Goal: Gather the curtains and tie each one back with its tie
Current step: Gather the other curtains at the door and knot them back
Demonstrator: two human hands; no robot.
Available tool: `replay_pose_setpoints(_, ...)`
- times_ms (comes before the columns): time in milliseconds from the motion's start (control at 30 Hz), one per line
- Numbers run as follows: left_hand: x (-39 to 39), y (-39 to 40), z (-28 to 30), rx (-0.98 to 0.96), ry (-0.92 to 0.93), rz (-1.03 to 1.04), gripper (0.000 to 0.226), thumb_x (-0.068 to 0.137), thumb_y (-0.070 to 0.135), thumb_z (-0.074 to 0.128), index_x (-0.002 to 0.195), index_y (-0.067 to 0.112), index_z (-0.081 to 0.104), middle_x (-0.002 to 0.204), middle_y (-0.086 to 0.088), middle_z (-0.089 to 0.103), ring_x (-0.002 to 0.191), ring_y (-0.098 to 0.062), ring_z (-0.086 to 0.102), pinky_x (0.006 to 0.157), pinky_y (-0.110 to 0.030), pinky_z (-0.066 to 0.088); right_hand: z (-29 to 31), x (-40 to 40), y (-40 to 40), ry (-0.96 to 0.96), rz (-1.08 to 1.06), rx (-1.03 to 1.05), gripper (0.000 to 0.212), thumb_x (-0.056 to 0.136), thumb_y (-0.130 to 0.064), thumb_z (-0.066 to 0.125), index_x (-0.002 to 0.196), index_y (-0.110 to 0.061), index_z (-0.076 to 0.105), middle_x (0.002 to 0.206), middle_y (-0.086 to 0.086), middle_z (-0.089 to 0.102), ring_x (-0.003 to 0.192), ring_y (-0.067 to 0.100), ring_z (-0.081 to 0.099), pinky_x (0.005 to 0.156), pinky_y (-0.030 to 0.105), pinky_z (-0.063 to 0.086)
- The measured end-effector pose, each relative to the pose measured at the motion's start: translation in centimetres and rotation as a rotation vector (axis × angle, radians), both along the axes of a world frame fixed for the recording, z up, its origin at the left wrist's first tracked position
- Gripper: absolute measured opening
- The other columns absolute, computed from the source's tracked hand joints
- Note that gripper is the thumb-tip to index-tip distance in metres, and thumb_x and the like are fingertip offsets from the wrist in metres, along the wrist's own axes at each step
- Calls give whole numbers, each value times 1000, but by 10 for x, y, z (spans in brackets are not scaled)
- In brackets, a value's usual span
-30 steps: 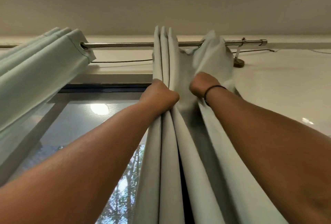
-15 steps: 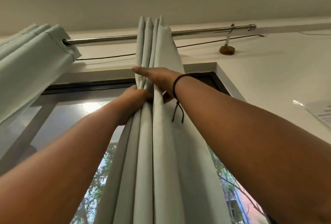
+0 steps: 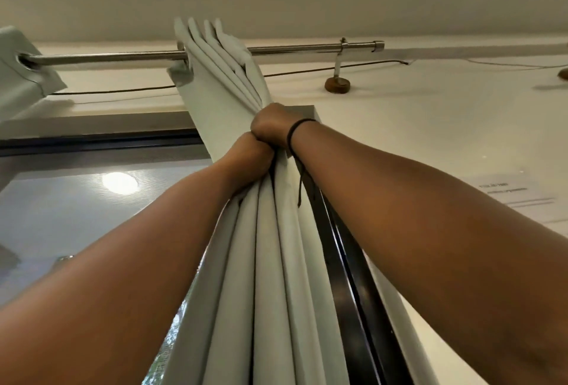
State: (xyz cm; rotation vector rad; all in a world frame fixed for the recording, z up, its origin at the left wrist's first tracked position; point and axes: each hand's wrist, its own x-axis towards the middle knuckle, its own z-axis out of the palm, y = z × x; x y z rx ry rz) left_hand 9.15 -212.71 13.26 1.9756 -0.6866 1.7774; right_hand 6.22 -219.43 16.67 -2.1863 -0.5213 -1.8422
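Note:
A pale green curtain (image 3: 270,261) hangs from a metal rod (image 3: 307,49) and is bunched into tight folds. My right hand (image 3: 272,123), with a black cord round the wrist, grips the bundle high up, below the rod. Directly beneath it, my left hand (image 3: 250,158) grips the same folds, and the two hands touch. The second curtain (image 3: 18,77) hangs gathered at the far left on the same rod. No tie is in view.
The dark window frame (image 3: 347,261) runs down just right of the bundle. A rod bracket (image 3: 337,83) sits on the white wall at right. Window glass (image 3: 76,215) with a lamp's reflection fills the left. A paper notice (image 3: 516,194) hangs on the wall.
My right hand went from lying flat across the folds to gripping them. The bundle has been pulled right toward the window's edge and squeezed tighter, and both hands are now stacked.

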Motion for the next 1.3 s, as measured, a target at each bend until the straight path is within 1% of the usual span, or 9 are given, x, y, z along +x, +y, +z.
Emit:
replay_pose_setpoints(200, -6, -97, 7, 65, -19, -51, 36, 98, 6, 37, 130, -4, 49, 138, -23, 47, 128, -33, 43, 100, -32, 32, 9, 0, -103, -30, 76, 95, 33, 94, -10, 41, 121, 4, 55, 128, 22, 54, 117, 33, 53, 76, 27, 35)
replay_pose_setpoints(467, -1, -116, -2, 43, 84, -330, 32, 88, 2, 42, 118, -4, 53, 110, -23, 57, 106, -34, 55, 74, -31, 39, 0, 3, -141, 10, 147, 117, 18, 94, -12, 42, 77, -12, 50, 87, 10, 48, 82, 23, 44, 61, 25, 37)
replay_pose_setpoints(633, 9, -66, -18, -46, 362, -641, 79, 75, 29, 63, 143, 16, 25, 112, -16, 55, 88, -26, 60, 64, -31, 48, -9, 11, -108, 133, 261, 79, 23, 93, -11, 45, 71, -15, 46, 72, 2, 46, 64, 18, 47, 56, 25, 41)
replay_pose_setpoints(767, 2, -3, -13, -158, 460, -772, 64, 70, 60, 59, 123, 27, 44, 128, -9, 50, 104, -27, 54, 73, -37, 49, -19, -5, -78, 319, 506, 45, 16, 95, -24, 44, 98, -11, 53, 79, 7, 56, 69, 21, 58, 61, 32, 51)
replay_pose_setpoints(867, -12, 23, 0, -206, 478, -775, 84, 65, 75, 56, 133, 29, 38, 125, -12, 51, 105, -32, 57, 84, -43, 52, -19, -7, -58, 424, 638, 9, 20, 89, -36, 52, 101, -21, 54, 102, 11, 60, 97, 31, 61, 89, 48, 51)
replay_pose_setpoints(1000, -36, 8, -3, -108, 278, -768, 55, 89, 57, 44, 122, 14, 48, 103, -10, 64, 81, -18, 67, 64, -25, 54, -21, 5, -28, 534, 994, 65, 50, 86, -57, 45, 115, -18, 56, 111, 17, 66, 102, 36, 65, 92, 54, 49)
replay_pose_setpoints(1067, -37, -3, -5, -99, 185, -881, 41, 94, 42, 43, 118, 10, 49, 104, -8, 61, 89, -17, 61, 76, -28, 51, -26, 8, -20, 478, 1169, 153, 48, 93, -52, 36, 120, -16, 53, 118, 17, 64, 101, 29, 65, 87, 42, 54)
replay_pose_setpoints(1167, -24, -24, -7, -85, 188, -1106, 39, 84, 35, 60, 106, 3, 55, 91, -9, 59, 90, -22, 58, 94, -38, 45, -34, 4, -27, 188, 962, 266, 41, 102, -28, 28, 126, -4, 51, 129, 20, 55, 106, 29, 59, 69, 23, 51)
replay_pose_setpoints(1300, -13, -72, -18, -165, 236, -1340, 121, 33, 43, 83, 134, -8, 41, 108, -19, 58, 94, -27, 60, 79, -33, 52, -43, -13, -75, 10, 440, 350, 34, 101, -19, 36, 103, 3, 61, 108, 20, 62, 110, 29, 56, 74, 20, 41)
